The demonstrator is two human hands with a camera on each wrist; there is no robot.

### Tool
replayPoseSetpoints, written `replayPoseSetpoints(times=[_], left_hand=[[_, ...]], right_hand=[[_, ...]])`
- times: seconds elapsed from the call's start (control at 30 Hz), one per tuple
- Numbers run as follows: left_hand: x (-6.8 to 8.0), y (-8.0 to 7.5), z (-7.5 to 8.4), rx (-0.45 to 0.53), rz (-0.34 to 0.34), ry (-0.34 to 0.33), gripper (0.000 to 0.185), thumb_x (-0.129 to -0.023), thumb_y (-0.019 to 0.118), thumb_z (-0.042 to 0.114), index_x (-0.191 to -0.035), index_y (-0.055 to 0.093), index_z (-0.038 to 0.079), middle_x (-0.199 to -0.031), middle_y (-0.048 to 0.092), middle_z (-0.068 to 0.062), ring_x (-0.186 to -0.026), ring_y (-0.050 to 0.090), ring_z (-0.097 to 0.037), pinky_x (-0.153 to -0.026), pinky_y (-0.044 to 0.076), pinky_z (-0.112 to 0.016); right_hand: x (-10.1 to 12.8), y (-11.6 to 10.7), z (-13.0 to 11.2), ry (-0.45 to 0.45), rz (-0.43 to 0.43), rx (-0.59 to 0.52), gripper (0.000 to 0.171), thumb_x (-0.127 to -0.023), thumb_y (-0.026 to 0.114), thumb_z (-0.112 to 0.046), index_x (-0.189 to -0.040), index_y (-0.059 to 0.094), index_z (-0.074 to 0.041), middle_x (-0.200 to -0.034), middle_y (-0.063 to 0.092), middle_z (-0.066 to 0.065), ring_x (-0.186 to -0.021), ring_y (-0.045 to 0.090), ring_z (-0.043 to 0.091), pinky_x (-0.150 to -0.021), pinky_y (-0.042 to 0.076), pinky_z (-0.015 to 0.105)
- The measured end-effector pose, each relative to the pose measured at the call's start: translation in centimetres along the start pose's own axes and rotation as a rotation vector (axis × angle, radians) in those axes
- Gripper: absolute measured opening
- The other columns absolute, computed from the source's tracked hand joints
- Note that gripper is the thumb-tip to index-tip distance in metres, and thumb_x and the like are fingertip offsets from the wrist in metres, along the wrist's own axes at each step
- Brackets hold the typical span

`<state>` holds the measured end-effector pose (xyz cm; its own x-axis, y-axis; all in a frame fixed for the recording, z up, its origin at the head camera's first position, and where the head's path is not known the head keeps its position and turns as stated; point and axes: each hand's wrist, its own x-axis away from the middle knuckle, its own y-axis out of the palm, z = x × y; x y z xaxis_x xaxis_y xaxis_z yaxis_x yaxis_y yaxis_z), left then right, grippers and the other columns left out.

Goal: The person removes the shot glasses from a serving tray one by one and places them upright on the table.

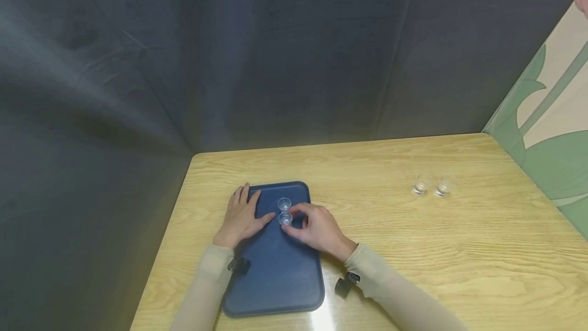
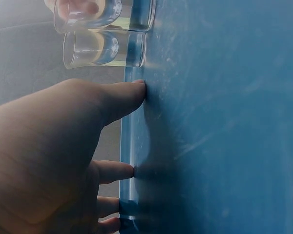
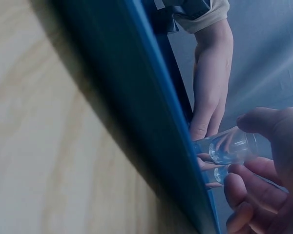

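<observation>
Two small clear glasses stand upright on a dark blue tray [image 1: 275, 282], one behind the other and close together. My right hand [image 1: 319, 226] pinches the nearer glass [image 1: 285, 219] between thumb and fingers; in the right wrist view the thumb is at the rim of this glass [image 3: 232, 146]. The farther glass [image 1: 284, 203] is right behind it. With fingers spread, my left hand [image 1: 241, 221] rests at the tray's left edge, its thumb pointing toward the glasses. The left wrist view shows that thumb's tip touching the tray surface beside the glasses.
Two more clear glasses, a left one [image 1: 420, 185] and a right one [image 1: 444, 186], stand side by side on the wooden table [image 1: 413, 239], well right of the tray. A dark curtain [image 1: 298, 55] hangs behind and left of the table. Patterned fabric [image 1: 551, 116] borders the right.
</observation>
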<state>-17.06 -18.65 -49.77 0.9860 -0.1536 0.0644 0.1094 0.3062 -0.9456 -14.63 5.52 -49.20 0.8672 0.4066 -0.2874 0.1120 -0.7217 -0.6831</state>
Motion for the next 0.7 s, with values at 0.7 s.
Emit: replayPoseSetpoints(times=[0.7], left_hand=[[0.04, -0.07, -0.17, 0.013, -0.003, -0.004, 0.088, -0.099, 0.063, 0.059, -0.163, 0.041, 0.002, -0.176, 0.019, -0.028, -0.164, 0.014, -0.047, -0.135, 0.014, -0.062]], right_hand=[[0.10, -0.52, 0.73, 0.035, 0.005, -0.191, 0.033, -0.086, 0.090, -0.023, -0.113, 0.078, -0.009, -0.074, 0.070, 0.000, -0.053, 0.051, -0.001, -0.046, 0.044, 0.019]])
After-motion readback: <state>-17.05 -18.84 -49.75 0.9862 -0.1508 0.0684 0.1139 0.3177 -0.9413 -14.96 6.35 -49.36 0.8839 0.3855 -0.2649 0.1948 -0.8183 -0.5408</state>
